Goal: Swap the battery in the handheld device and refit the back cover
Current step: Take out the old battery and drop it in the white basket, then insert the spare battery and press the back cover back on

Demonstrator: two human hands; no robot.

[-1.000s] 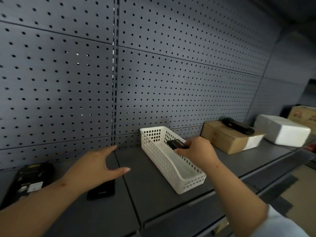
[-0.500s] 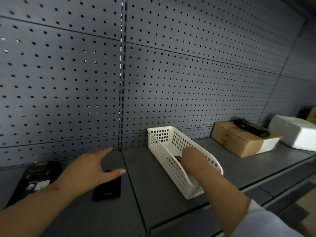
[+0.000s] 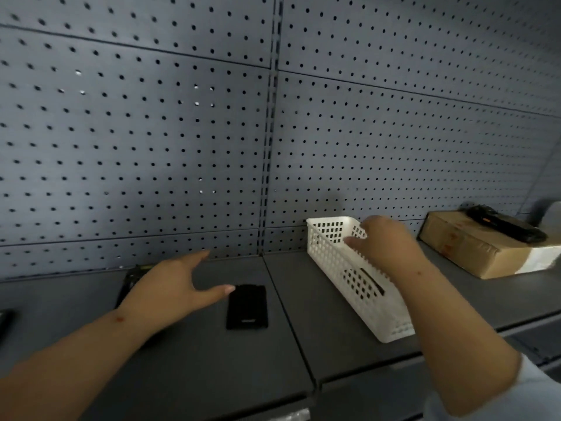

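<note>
The left hand (image 3: pixel 173 287) is open, with its fingers spread out above the grey shelf (image 3: pixel 303 323). Its thumb points at a flat black back cover (image 3: pixel 247 307) that lies on the shelf just beside it. Behind this hand, mostly hidden, lies the black handheld device (image 3: pixel 131 281), by the wall of holes (image 3: pixel 151 147). The right hand (image 3: pixel 382 238) is over the white basket (image 3: pixel 334 265). Its fingers look loose and hold nothing. Through the holes in the basket's side a dark thing shows, which may be a battery (image 3: pixel 365 281). Far to the right sits a brown cardboard box (image 3: pixel 473 253) with another black device (image 3: pixel 504 223) on top.
</note>
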